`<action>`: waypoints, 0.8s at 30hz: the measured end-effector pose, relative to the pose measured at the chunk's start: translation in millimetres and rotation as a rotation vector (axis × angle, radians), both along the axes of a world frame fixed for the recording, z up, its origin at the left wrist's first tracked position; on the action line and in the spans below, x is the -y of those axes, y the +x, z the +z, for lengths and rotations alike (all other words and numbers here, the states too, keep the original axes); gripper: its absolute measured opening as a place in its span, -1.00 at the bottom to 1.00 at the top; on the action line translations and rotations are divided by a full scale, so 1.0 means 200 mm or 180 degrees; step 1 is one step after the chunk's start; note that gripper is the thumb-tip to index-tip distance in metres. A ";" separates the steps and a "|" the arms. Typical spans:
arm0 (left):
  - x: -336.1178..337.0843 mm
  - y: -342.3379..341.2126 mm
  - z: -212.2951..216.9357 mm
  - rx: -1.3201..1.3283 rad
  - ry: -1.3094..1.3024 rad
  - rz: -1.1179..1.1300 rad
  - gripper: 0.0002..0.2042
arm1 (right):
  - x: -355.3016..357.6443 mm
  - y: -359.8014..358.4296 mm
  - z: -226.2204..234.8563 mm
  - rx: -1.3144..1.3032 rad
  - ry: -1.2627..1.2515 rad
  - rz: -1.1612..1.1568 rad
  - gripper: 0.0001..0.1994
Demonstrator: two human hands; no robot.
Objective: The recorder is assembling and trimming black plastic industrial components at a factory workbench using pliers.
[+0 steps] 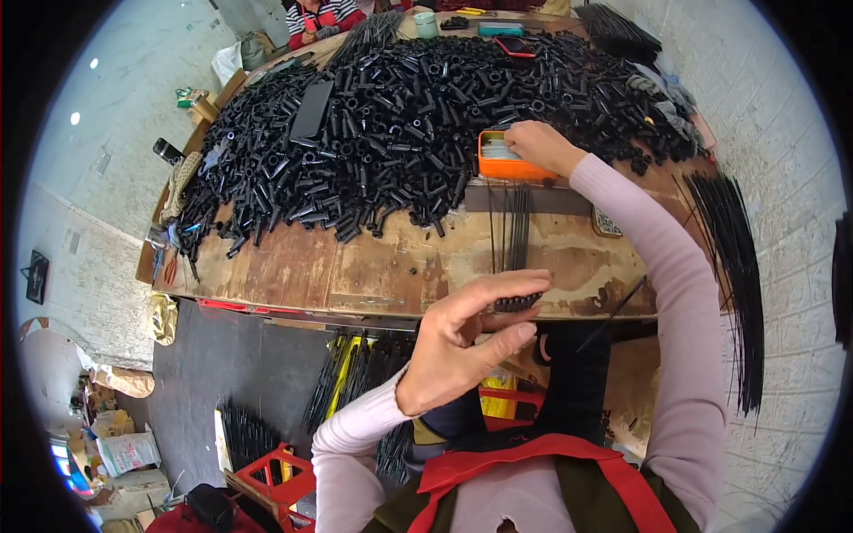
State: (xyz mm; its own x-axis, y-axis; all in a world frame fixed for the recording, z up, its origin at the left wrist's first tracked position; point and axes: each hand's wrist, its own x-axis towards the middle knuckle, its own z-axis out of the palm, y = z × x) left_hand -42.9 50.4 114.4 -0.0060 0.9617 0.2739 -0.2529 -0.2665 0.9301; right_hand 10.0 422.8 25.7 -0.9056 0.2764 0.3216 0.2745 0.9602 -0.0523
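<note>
My left hand [466, 338] is curled round the near end of a bundle of thin black rods [515, 233], their dark ends showing between finger and thumb. The rods run away from me over the table edge toward the orange box. My right hand [539, 147] dips its fingertips into the open orange box [515, 169], where small pale silvery pieces [498, 149] lie. Its fingers are bent together; what they pinch, if anything, is hidden. Behind the box spreads a big heap of short black tubular parts [400, 124].
A wooden table [293, 271] carries the heap, a dark phone [312, 110], a red-edged phone [515, 47] and pliers [171, 269]. Long black rods [733, 266] hang at the right edge by the wall. Across the table sits another person [324, 22]. A red stool [283, 484] stands lower left.
</note>
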 end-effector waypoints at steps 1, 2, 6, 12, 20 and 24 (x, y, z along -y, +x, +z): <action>0.00 -0.01 0.00 -0.0014 -0.0002 -0.0007 -0.63 | 0.00 -0.01 0.00 0.0024 -0.0031 -0.0014 -0.85; 0.00 -0.02 0.00 -0.0011 0.0003 0.0014 -0.63 | 0.00 -0.02 0.02 0.0028 -0.0025 0.0006 -0.85; 0.01 0.00 0.03 0.0035 -0.0029 0.0132 -0.63 | 0.02 0.04 0.12 0.0007 -0.0801 -0.0323 -0.84; 0.00 0.01 0.03 -0.0022 -0.0273 0.0498 -0.64 | 0.45 0.20 0.42 -0.0852 -0.1098 0.0079 -0.85; -0.02 0.01 0.07 0.0264 -0.0485 0.0550 -0.75 | 1.29 0.66 0.75 -0.0949 -0.0137 0.0425 -0.57; -0.02 0.00 0.05 0.0326 -0.0394 0.0609 -0.77 | 1.37 0.69 0.72 -0.0585 0.0428 0.0160 -0.39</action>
